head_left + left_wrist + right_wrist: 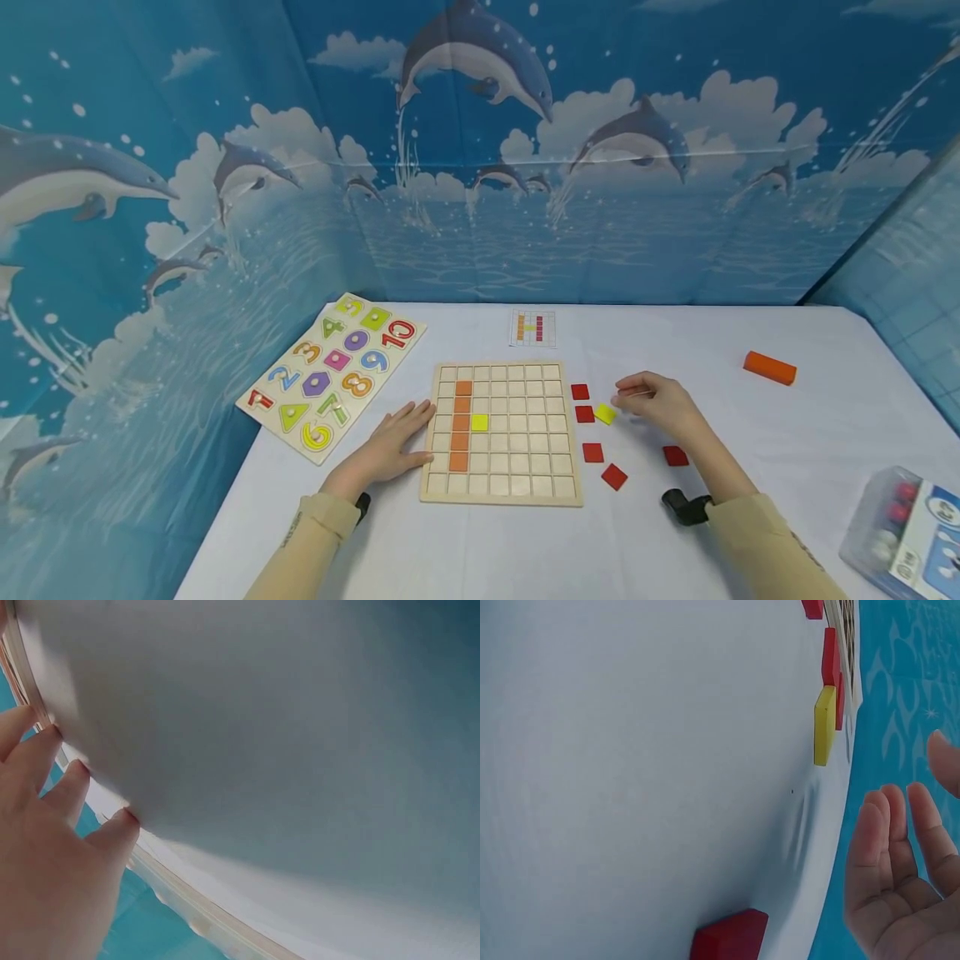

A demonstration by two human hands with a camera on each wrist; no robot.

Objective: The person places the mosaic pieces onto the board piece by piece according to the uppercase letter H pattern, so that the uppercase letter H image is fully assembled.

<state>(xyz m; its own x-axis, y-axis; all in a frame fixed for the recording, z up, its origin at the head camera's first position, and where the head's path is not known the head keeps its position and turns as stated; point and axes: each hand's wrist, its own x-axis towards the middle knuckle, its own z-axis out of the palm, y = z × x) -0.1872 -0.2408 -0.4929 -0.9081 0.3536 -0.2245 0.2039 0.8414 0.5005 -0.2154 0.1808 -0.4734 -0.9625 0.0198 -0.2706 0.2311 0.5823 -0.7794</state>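
A wooden grid board (520,483) lies on the table. One of its columns has a strip of orange tiles (461,421), and a yellow tile (480,422) sits just right of that strip. My left hand (390,442) rests on the table with fingers spread, touching the board's left edge. To the right, my right hand (660,406) hovers over the cloth beside a loose yellow tile (605,413). In the right wrist view, its fingers (868,836) are extended, apart from that tile and holding nothing. Loose red tiles (592,452) lie between board and right hand.
Behind the board lies a small printed pattern card (533,328). A number-and-shape puzzle board (330,375) occupies the left side. An orange block (770,367) lies at the back right; a clear plastic box (873,521) stands at the front right. One red tile (676,456) lies near the right wrist.
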